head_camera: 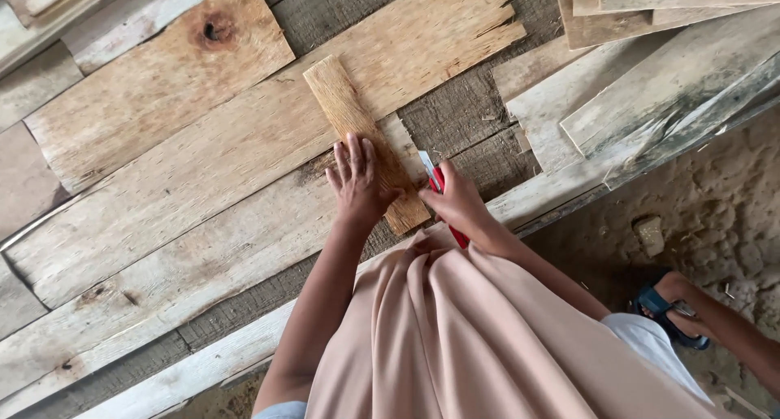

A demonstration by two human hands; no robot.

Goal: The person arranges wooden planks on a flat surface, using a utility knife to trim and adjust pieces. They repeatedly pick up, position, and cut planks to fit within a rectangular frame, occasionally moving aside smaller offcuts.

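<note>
rough pale wood everywhere: my left hand (357,179) lies flat, fingers spread, pressing the narrow grainy strip (366,138) onto the wide plank (203,167); its long axis runs away from me, up and leftward. just right of it, my right hand (457,201) is closed around the red utility knife (437,193), blade by the strip's right edge.

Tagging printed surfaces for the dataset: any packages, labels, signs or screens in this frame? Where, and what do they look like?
None in view. Only bare weathered wooden planks, a narrow light-brown wooden strip under the left hand, and a red-handled utility knife in the right hand; no marking visible.
</note>
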